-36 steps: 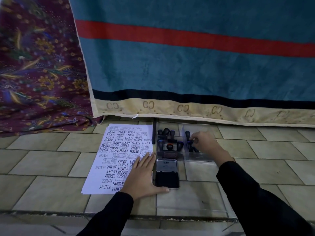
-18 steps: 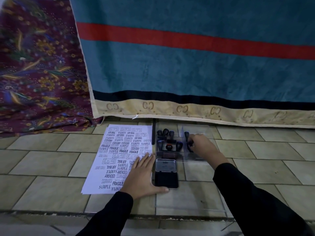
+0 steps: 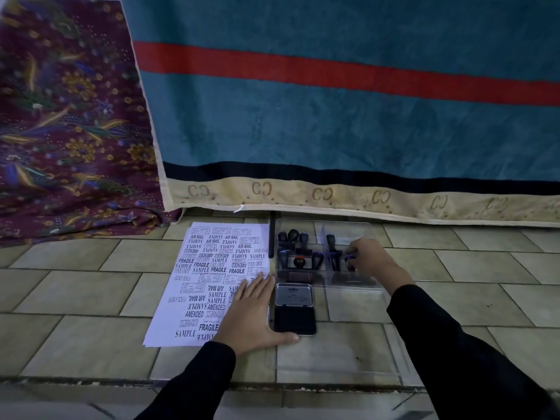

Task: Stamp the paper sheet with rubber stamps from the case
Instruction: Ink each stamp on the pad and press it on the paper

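Observation:
A white paper sheet [image 3: 209, 280] covered with many black stamp prints lies on the tiled floor. My left hand [image 3: 251, 313] lies flat on its lower right corner, fingers straight. Right of the sheet an open ink pad [image 3: 294, 319] has its lid [image 3: 294, 294] folded back. Behind it stands a clear plastic case [image 3: 348, 231] with several dark-handled rubber stamps [image 3: 298, 250]. My right hand [image 3: 368, 257] reaches into the case's right compartment, fingers curled around a dark stamp [image 3: 350, 262] there.
A teal blanket [image 3: 333, 116] with a red stripe hangs just behind the case and paper. A purple patterned cloth [image 3: 69, 131] lies at the left. The case's clear lid [image 3: 333, 359] lies flat in front of the ink pad. A step edge [image 3: 91, 381] runs along the near side.
My right hand has shifted slightly within the right compartment of the case and closed on a stamp. My left hand and the paper have stayed still.

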